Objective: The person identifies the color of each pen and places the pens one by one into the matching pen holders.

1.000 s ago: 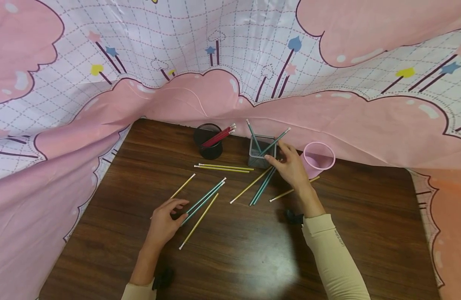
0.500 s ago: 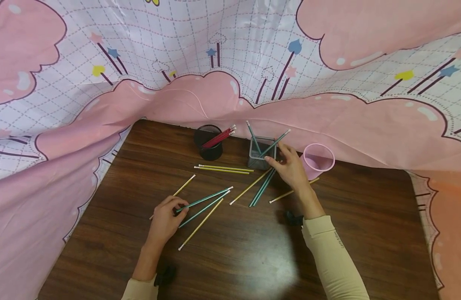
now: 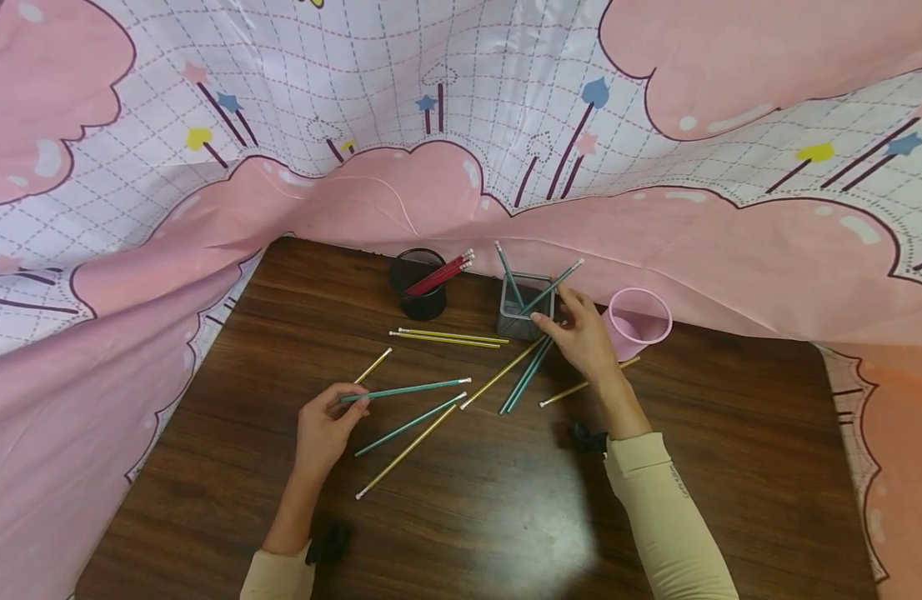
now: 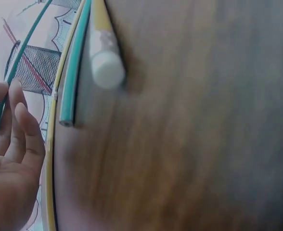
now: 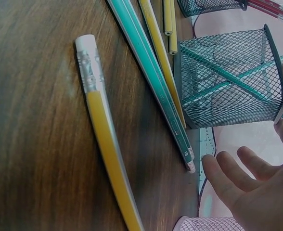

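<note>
On the right side of the square mesh holder [image 3: 515,325], head view: wall gripped by the right hand [image 3: 583,337], thumb at the near corner, forefinger farther back. Contained in the holder: two tilted green pencils [image 3: 553,286], eraser ends up. Left of the holder and toward the wearer: held green pencil [image 3: 416,388], pinched near its plain end by the left hand [image 3: 326,429], eraser end pointed toward the holder's side.

Also listed, on the tabletop [image 3: 468,517]: left of the holder, black round holder [image 3: 423,306] with red pencils [image 3: 440,276]; right of it, pink holder [image 3: 617,340]. Before the holder are laid a green pair [image 3: 523,378] and a yellow pencil [image 3: 503,373]; to its left front, a yellow pair [image 3: 454,336]; farther left front, a loose green pencil [image 3: 411,425] beside a second yellow pencil [image 3: 407,452].

Left wrist view: the held green pencil is grasped between thumb and fingers, its plain end projected below them; a white eraser [image 4: 108,70] is shown blurred, close to the lens.

Right wrist view: the holder's rim is held by thumb and forefinger, both partly cut off; the other fingers [image 5: 225,185] are extended, unclosed, outside the holder. Through its mesh the two tilted green pencils are seen crossed.
</note>
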### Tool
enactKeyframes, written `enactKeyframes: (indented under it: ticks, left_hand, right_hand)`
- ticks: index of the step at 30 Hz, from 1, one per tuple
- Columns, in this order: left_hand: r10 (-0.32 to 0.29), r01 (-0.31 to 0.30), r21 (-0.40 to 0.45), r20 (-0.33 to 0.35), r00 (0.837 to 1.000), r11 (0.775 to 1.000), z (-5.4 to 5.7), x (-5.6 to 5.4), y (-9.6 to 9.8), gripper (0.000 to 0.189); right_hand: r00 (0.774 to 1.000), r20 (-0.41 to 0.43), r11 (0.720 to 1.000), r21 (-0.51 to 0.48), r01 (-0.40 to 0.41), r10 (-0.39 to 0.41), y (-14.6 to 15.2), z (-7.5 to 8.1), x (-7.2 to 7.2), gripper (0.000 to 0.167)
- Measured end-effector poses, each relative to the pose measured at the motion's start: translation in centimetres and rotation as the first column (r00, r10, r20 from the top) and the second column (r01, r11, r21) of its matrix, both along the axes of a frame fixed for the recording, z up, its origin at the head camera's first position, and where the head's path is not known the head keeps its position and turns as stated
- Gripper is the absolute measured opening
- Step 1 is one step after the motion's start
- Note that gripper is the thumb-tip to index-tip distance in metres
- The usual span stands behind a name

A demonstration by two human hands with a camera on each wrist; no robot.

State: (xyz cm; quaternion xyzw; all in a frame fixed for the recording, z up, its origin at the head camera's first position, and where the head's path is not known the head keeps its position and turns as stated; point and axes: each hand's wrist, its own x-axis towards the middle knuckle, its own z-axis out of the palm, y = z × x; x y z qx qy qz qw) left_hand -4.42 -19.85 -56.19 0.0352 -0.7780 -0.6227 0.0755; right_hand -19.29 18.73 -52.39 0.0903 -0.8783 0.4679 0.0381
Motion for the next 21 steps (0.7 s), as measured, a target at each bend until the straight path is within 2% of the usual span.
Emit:
enactKeyframes:
  ticks: [2,5,7,9,15,21]
  left_hand:
    - [-0.019,0.019,0.034,0.006,1.000,0.999,0.4,-0.2,0.3,0.012]
    - [-0.069,0.070,0.070,-0.012,0.998,0.995,2.4,-0.8,1.4,0.010]
    - [-0.110,0.114,0.097,-0.047,0.993,0.989,3.5,-1.8,2.3,0.010]
    - [-0.148,0.154,0.099,-0.066,0.987,0.983,5.1,-2.8,3.7,0.010]
    - [-0.198,0.213,0.111,-0.131,0.971,0.971,6.8,-6.2,7.1,0.010]
    - [-0.203,0.233,0.172,-0.175,0.963,0.957,7.9,-8.1,9.1,0.011]
  right_hand:
    - [1.000,-0.005,1.000,-0.003,-0.003,0.003,-0.1,0.0,0.0,0.072]
    - [1.000,-0.015,1.000,-0.001,0.002,-0.002,-0.1,0.0,0.0,0.071]
    - [1.000,-0.022,1.000,-0.001,0.009,-0.009,0.0,-0.1,0.0,0.071]
    - [1.000,-0.022,1.000,0.001,0.017,-0.017,0.1,-0.1,0.0,0.071]
    - [1.000,-0.020,1.000,-0.012,0.015,-0.015,0.2,-0.2,0.0,0.071]
    - [1.000,-0.022,1.000,-0.009,0.008,-0.008,0.1,0.0,-0.1,0.071]
